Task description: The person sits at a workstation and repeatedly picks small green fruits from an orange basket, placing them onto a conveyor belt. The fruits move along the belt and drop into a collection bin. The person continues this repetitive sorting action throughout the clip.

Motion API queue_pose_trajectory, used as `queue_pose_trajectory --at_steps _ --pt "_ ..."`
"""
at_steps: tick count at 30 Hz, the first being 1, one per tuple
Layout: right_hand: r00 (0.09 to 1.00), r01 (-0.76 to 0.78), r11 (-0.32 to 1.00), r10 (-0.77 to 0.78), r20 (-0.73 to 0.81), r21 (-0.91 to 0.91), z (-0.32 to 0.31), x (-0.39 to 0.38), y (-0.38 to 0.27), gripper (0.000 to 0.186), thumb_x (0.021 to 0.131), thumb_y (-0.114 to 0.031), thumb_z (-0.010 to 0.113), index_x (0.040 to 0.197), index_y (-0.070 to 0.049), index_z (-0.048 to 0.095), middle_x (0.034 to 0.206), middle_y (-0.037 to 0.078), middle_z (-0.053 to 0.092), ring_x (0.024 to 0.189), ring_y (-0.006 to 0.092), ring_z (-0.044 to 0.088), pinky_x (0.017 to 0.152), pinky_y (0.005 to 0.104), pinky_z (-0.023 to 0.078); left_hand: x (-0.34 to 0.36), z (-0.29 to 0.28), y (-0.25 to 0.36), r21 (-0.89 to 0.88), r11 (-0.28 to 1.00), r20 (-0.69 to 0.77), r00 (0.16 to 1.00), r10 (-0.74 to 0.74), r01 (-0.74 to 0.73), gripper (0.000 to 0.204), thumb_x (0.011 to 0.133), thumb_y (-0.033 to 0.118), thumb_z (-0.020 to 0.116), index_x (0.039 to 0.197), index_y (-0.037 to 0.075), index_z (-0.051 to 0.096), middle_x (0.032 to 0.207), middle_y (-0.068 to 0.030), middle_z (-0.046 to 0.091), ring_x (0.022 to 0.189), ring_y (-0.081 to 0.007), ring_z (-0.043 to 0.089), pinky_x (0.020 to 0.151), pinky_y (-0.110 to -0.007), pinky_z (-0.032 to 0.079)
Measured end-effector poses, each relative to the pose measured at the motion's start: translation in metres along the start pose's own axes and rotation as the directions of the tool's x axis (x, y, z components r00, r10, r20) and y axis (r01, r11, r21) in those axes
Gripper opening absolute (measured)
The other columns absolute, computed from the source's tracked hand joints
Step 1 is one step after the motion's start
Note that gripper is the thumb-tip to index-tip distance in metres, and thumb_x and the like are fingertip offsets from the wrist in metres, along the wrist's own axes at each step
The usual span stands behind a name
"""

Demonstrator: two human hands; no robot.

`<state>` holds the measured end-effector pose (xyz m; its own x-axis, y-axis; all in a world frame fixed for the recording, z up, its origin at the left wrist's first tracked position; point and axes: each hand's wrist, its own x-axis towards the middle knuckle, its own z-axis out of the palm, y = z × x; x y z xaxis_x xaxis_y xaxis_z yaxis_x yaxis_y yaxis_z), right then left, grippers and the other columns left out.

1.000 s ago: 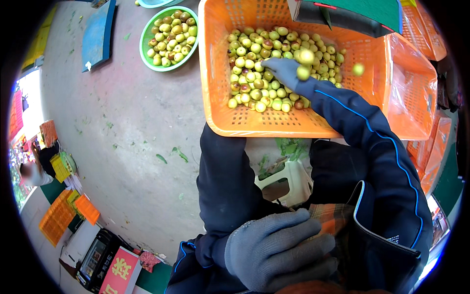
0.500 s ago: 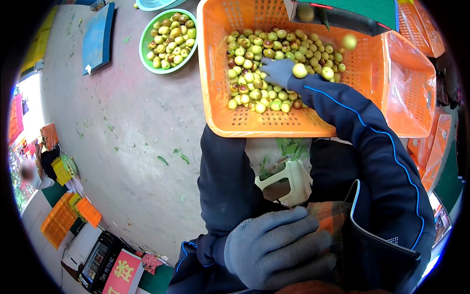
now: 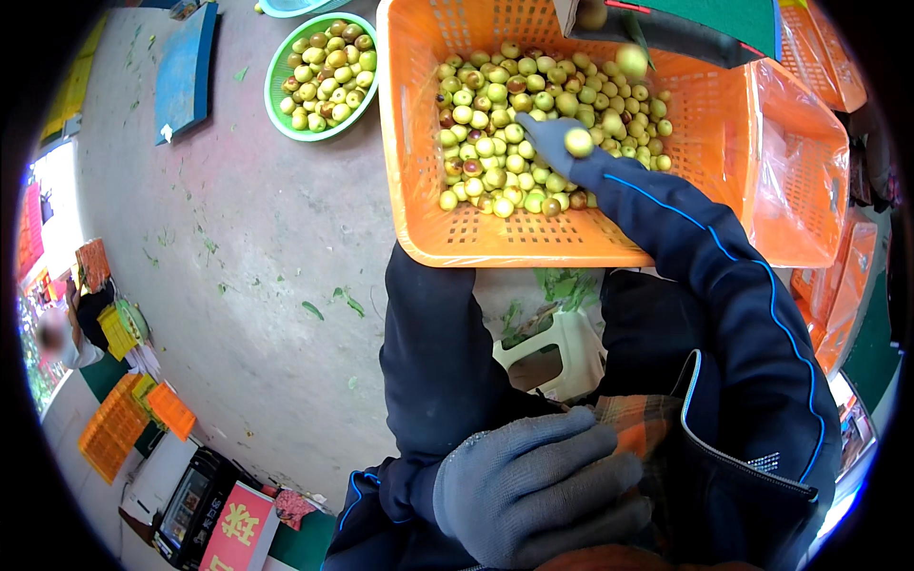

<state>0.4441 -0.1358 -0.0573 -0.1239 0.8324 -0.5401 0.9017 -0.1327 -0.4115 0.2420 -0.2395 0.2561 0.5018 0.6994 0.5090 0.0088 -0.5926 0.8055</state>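
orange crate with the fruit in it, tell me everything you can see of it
The orange crate is a rectangular basket that looks like plastic, with slotted, perforated walls and floor. It sits on the concrete floor in front of the person's knees, partly filled with small green-yellow fruit, some browning. The gloved right hand reaches in among the fruit. More orange crates stand to its right.

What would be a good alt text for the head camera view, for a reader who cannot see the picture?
Seen from above, a seated person's gloved right hand reaches into an orange crate of small green-yellow fruits, one fruit resting on it. The gloved left hand rests near the lap. A green bowl of similar fruits sits on the concrete floor.
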Motion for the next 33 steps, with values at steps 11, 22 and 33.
queue_pose_trajectory --at_steps 11,22,33 --pt "0.996 0.054 0.935 -0.024 -0.089 0.351 0.041 -0.031 0.022 0.048 0.091 -0.015 0.054 0.139 -0.013 0.047 0.114 0.015 0.063 0.107 0.0274 0.061 0.093 0.0371 0.048 0.007 0.003 0.007 0.015 0.999 0.023 0.998 -0.050 0.050 0.014 0.075 0.022 0.065 0.086 0.013 0.069 0.095 -0.0109 0.067 0.082 -0.0253 0.068 0.077 -0.039 0.058" --pt "0.902 -0.164 0.975 0.210 -0.378 0.150 0.016 -0.024 0.090 0.068 0.081 -0.026 0.070 0.140 -0.008 0.040 0.124 0.022 0.059 0.111 0.0378 0.058 0.090 0.0426 0.050 0.009 0.009 0.003 0.002 1.000 -0.003 1.000 -0.017 0.017 0.015 0.073 0.021 0.063 0.083 0.011 0.068 0.092 -0.0121 0.068 0.079 -0.0260 0.068 0.075 -0.039 0.059" --pt "0.895 -0.131 0.891 0.295 -0.334 0.435 0.003 0.047 0.052 0.090 0.071 -0.032 0.073 0.147 -0.011 0.030 0.121 0.034 0.053 0.108 0.0426 0.058 0.091 0.0471 0.048 0.010 0.012 0.004 -0.018 0.999 0.082 0.996 -0.038 0.040 0.016 0.074 0.019 0.064 0.086 0.009 0.069 0.094 -0.0122 0.067 0.082 -0.0269 0.067 0.075 -0.040 0.058"
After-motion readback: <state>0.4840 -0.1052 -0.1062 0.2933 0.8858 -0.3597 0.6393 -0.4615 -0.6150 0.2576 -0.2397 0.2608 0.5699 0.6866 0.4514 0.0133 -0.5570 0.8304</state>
